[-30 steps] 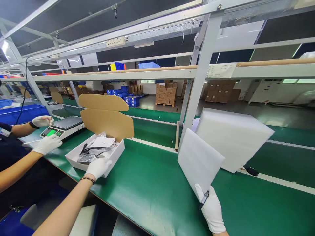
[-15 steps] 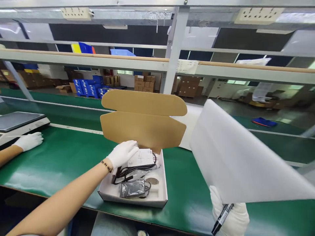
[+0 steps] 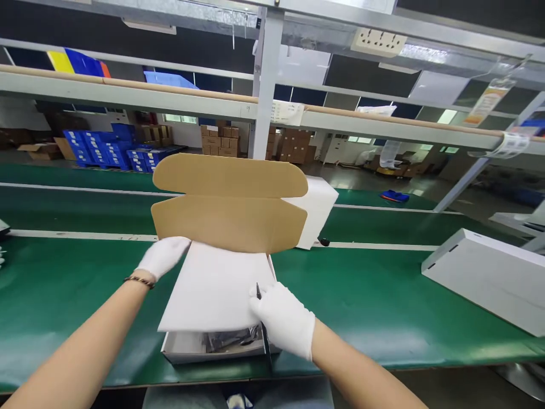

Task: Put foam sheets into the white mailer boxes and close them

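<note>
An open cardboard box [image 3: 183, 358] sits in front of me, its brown-lined lid [image 3: 230, 221] standing up at the back. Over most of it lies a white foam sheet [image 3: 217, 289], its near edge raised. Under that edge shows part of a plastic-wrapped black power adapter [image 3: 225, 339]; the other contents are hidden. My left hand [image 3: 165, 258], white-gloved, is closed at the sheet's far left corner. My right hand [image 3: 285, 319], gloved too, grips a black marker [image 3: 265, 341] and touches the sheet's right edge.
A closed white box [image 3: 485, 278] lies on the green bench [image 3: 361, 301] at the right. Another white box [image 3: 317, 210] stands behind the lid. A metal post [image 3: 268, 85] and shelf rail [image 3: 170, 94] rise beyond the bench.
My right hand has brought the white foam sheet from the right onto the box, covering most contents. My left hand has moved out of the box to the sheet's far left corner. The view has turned right.
</note>
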